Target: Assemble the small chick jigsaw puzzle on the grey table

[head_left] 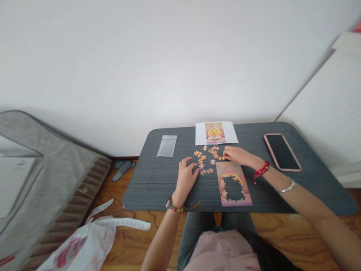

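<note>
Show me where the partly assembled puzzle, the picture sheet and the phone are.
Puzzle (229,170): head view, upper part above the gap.
Picture sheet (214,132): head view, middle of the printed picture.
Phone (282,152): head view, middle of the dark screen.

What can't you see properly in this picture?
All in the head view:
Whether the right hand holds a piece: too small, and its fingers hide the spot.
Part of the puzzle's top edge: that hand covers it.
The pictures on the loose pieces: too small.
The rest of the bag: cut off by the bottom edge.
Any words on the paper strip: too blurred.
</note>
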### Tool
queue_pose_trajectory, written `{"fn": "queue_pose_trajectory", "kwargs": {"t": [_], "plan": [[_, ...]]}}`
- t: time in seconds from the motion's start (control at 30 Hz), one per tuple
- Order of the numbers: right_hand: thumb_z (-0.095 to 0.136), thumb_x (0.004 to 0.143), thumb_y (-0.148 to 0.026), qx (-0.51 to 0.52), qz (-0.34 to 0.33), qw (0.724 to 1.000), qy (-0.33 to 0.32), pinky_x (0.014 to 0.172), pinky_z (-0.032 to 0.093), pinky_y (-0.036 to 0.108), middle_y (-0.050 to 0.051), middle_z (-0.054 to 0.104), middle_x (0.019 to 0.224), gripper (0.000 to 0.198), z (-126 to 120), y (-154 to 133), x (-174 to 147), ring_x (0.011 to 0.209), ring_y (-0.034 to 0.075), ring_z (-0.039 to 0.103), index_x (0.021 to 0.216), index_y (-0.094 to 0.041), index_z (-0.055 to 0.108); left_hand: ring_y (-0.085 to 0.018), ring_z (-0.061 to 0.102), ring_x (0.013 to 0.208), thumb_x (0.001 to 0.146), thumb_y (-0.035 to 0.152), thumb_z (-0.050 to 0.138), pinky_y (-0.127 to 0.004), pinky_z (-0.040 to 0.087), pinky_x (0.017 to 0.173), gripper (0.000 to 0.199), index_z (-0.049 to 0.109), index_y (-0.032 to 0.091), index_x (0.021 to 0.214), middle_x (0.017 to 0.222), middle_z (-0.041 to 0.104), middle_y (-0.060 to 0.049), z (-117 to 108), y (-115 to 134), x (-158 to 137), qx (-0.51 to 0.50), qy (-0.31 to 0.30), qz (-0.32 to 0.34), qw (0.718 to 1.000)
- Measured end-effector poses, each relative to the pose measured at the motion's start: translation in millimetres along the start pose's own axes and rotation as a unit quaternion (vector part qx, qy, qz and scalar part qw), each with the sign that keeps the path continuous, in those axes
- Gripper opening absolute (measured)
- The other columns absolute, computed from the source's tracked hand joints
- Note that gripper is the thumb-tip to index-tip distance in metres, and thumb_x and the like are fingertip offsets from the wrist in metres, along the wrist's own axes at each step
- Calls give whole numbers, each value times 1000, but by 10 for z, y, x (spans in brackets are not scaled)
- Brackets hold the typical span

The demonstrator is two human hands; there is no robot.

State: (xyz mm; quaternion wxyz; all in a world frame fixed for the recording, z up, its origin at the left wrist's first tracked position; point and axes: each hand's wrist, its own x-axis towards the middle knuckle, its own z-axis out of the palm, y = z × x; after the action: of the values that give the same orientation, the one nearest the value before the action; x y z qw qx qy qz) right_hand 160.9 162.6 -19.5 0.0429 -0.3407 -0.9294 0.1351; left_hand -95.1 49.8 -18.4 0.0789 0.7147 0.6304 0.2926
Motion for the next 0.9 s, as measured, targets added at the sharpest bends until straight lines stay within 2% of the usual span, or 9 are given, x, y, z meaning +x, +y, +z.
{"fn": "queue_pose_trajectory", "kwargs": {"t": [0.2, 0.37, 0.5, 0.7, 0.9], "plan": [[44, 87, -20, -14, 0, 1000, 28, 61, 39, 24, 6, 55, 85, 15, -62, -8, -156, 71, 14, 54, 82, -17, 57, -24, 46, 109, 75, 16, 61, -43, 39, 95, 10, 66, 20, 84, 111, 50, -8, 10, 203, 125, -35, -3, 22, 999], [40, 90, -23, 16, 10, 995, 94, 65, 41, 24, 5, 55, 85, 17, -188, -304, -300, 74, 15, 55, 86, -18, 56, -22, 49, 107, 76, 19, 62, -40, 40, 94, 6, 67, 19, 79, 108, 54, -8, 130, 490, 248, -114, -31, 19, 993], [40, 90, -23, -33, 38, 991, 125, 62, 40, 25, 5, 54, 83, 19, -206, -568, -398, 72, 15, 55, 84, -18, 57, -21, 52, 102, 75, 17, 63, -38, 41, 93, 5, 67, 18, 76, 107, 55, -7, 211, 655, 294, -176, -37, -13, 984], [39, 92, -25, -95, 68, 980, 158, 60, 37, 25, 5, 54, 81, 22, -159, -741, -506, 67, 15, 53, 83, -17, 57, -19, 54, 100, 74, 16, 63, -37, 41, 92, 4, 67, 18, 73, 107, 56, -7, 164, 744, 238, -222, -39, -33, 974], [35, 93, -25, -88, 89, 978, 169, 61, 37, 26, 7, 54, 80, 26, -150, -899, -558, 69, 16, 53, 82, -17, 57, -20, 53, 103, 71, 17, 67, -38, 41, 92, 1, 66, 17, 71, 107, 57, -7, 135, 787, 151, -236, -22, -71, 969]]}}
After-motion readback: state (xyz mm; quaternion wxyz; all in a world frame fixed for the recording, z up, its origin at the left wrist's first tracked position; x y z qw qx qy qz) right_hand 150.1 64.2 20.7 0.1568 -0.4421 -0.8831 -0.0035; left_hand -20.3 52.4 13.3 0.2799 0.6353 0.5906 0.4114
